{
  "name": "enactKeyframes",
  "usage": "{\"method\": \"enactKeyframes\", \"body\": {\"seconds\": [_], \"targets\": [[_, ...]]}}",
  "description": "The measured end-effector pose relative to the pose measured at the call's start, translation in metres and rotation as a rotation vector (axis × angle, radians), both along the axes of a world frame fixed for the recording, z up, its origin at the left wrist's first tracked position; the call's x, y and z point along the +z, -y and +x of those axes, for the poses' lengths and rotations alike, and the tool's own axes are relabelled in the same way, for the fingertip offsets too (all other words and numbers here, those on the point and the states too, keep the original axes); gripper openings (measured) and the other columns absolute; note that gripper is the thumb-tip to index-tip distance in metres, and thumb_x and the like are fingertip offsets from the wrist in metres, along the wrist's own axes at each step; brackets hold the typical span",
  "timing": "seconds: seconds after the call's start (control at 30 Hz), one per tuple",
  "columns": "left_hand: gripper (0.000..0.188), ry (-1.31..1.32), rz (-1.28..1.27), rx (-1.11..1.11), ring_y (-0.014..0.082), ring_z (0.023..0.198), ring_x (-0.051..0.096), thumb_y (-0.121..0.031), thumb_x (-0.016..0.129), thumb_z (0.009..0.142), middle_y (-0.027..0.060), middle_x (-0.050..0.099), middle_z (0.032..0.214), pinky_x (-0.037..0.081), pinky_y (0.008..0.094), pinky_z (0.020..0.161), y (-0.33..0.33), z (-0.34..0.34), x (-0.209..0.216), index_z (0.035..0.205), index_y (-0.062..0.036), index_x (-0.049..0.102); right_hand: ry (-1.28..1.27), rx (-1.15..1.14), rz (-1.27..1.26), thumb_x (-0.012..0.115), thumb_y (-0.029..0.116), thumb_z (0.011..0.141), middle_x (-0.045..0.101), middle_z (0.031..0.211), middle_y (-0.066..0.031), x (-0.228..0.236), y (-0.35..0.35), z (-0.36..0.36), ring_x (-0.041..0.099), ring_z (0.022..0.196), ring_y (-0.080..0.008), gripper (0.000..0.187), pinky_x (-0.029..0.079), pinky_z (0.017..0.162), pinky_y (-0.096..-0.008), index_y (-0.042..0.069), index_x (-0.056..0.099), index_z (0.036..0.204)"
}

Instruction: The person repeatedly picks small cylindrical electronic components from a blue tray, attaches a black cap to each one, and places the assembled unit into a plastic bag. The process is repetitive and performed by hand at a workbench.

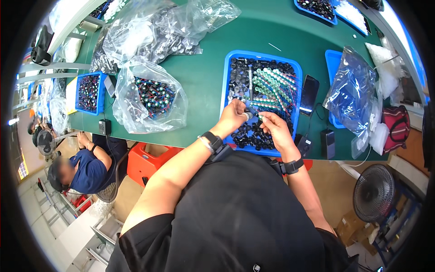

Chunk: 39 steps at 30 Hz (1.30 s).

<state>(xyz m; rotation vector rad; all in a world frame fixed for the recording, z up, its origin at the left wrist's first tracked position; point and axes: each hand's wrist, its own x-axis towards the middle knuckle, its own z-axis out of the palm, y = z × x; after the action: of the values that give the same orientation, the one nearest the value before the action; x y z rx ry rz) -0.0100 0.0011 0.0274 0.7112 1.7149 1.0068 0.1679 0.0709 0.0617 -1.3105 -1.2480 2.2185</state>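
Over the near part of a blue tray [224, 90], my left hand [232, 119] is closed in a pinch on a small black part [250, 110]. Close beside it, my right hand [277, 129] pinches a tiny piece, pale green where it shows; the fingers hide most of it. Rows of small round green-and-white parts with thin coloured wires [274, 88] lie in the tray's middle and right. Dark round caps [238, 75] fill its far left, and more black caps [256, 137] are heaped beneath my hands. A dark pen-like stick [250, 81] lies between the caps and wired parts.
Left of the tray, a clear bag [174, 113] holds more wired parts; larger plastic bags [149, 36] lie behind. A phone [309, 93], cables and a plastic-covered blue tray [333, 63] stand right. A red stool [147, 161], a fan [374, 192] and a seated person [93, 165] are nearby.
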Motion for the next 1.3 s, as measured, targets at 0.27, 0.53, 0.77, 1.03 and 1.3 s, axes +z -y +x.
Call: {"method": "enactKeyframes", "body": {"seconds": [0.27,0.53,0.77,1.03,1.3], "targets": [[0.044,0.501,0.035,-0.028,0.0131,0.093,0.06,-0.001,0.067,0.081,0.0096,0.064,0.101,0.047,0.0262,0.086,0.012,-0.02,0.072,0.122,0.0033,0.053,-0.231,0.022,0.002,0.059,0.011,0.091,0.06,0.087,-0.0027,0.032,-0.005,-0.027,0.057,0.078,-0.0096,0.016,0.046,0.067,-0.0234,0.002,0.059,0.103],[0.043,0.508,0.112,0.124,0.0147,0.095,0.061,0.002,0.062,0.083,0.0122,0.063,0.106,0.048,0.0272,0.086,0.019,-0.014,0.083,0.125,0.0048,0.05,-0.18,0.043,0.032,0.059,0.011,0.091,0.06,0.084,-0.0031,0.039,-0.001,-0.041,0.058,0.073,-0.0095,0.014,0.046,0.063,-0.0225,0.001,0.057,0.101],[0.039,0.572,0.117,0.182,0.0149,0.094,0.061,0.005,0.054,0.085,0.0131,0.063,0.107,0.049,0.0265,0.086,0.019,-0.013,0.087,0.124,0.0052,0.051,-0.153,0.066,0.057,0.058,0.011,0.091,0.06,0.081,-0.003,0.037,0.001,-0.046,0.057,0.071,-0.009,0.013,0.045,0.062,-0.0215,0.002,0.056,0.099],[0.039,0.588,0.11,0.194,0.0154,0.096,0.06,0.006,0.053,0.084,0.0138,0.061,0.111,0.049,0.027,0.086,0.016,-0.013,0.081,0.124,0.0044,0.053,-0.191,-0.054,0.004,0.059,0.011,0.09,0.059,0.08,-0.0026,0.035,0.001,-0.045,0.056,0.07,-0.0092,0.011,0.044,0.06,-0.0213,0.004,0.057,0.098],[0.042,0.564,0.135,0.125,0.0126,0.092,0.059,0.006,0.052,0.083,0.0117,0.061,0.11,0.048,0.0252,0.085,0.016,-0.015,0.082,0.125,0.0021,0.053,-0.318,-0.048,-0.252,0.06,0.011,0.09,0.057,0.079,-0.0006,0.039,-0.007,-0.039,0.054,0.067,-0.0083,0.01,0.041,0.058,-0.0211,0.005,0.057,0.098]]}}
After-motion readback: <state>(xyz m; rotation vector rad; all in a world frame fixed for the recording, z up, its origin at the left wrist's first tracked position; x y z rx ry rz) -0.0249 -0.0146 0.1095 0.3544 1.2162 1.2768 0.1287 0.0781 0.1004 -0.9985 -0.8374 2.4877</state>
